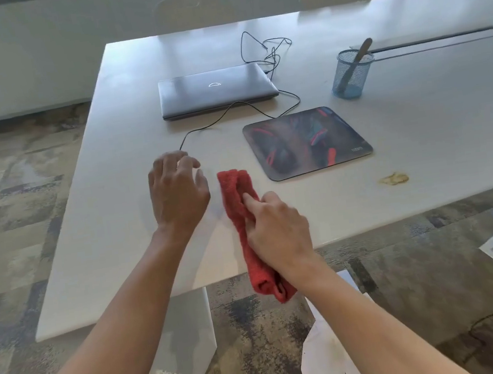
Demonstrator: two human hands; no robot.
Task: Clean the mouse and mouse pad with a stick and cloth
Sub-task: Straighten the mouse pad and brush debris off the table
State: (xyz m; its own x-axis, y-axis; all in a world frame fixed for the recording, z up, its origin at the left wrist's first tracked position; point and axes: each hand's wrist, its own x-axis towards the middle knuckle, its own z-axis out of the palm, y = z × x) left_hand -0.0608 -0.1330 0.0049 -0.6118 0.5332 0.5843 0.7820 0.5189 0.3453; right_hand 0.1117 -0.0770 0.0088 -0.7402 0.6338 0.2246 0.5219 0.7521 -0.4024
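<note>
While the red cloth (245,218) is clamped in the right hand (279,229) at the table (421,130) edge, the left hand (176,190) is curled over something hidden, its grip unclear; the mouse pad (307,142) lies beyond.

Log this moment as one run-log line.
left hand: over mouse, cupped | right hand: grips red cloth | mouse pad: bare | stick: in mesh cup

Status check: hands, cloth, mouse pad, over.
Right hand gripping red cloth. Left hand cupped over cable end, mouse hidden. Mouse pad bare. Stick in mesh cup.
</note>
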